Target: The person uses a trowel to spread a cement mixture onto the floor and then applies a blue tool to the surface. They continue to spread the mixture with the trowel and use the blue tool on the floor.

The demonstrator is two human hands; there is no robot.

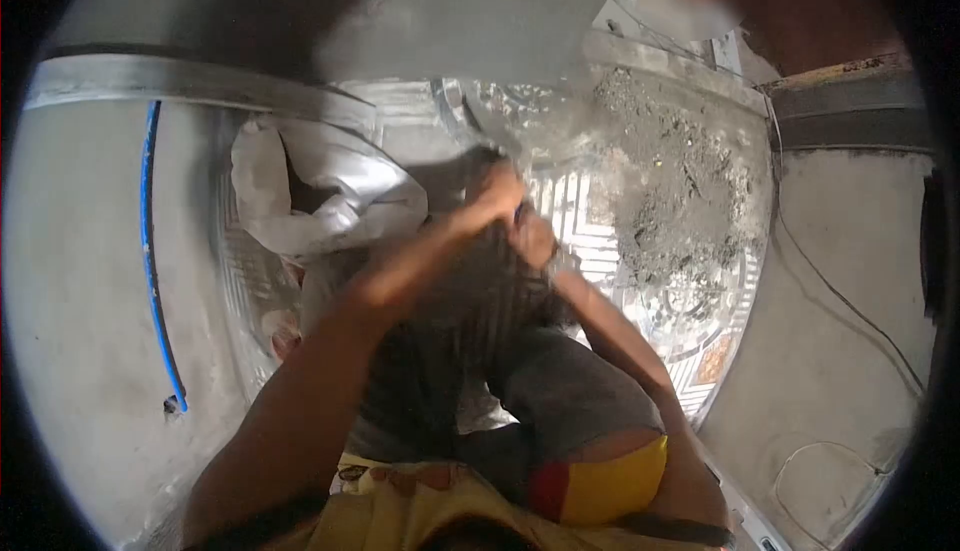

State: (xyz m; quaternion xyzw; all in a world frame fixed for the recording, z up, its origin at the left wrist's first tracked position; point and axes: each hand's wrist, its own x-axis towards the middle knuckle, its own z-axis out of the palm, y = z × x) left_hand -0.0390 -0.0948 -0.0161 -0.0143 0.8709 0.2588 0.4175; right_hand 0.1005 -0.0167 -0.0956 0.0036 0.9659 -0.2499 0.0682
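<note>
My left hand (500, 194) and my right hand (535, 241) are close together above the floor in front of my knees. Both are closed, with the left slightly farther out. A small dark bluish bit shows between them, but motion blur hides what they grip. To the left of my hands slumps a white sack (385, 196) with its mouth open. Grey, crumbly mortar (690, 181) lies spread on the patterned floor (575, 206) to their right.
A blue pipe (150, 241) runs along the grey left wall. Along the right wall hangs a thin cable (825, 271). Ahead is a smooth grey plastered surface (480, 11) with a ledge (200, 86). At the upper right, another person (820, 11) is partly visible.
</note>
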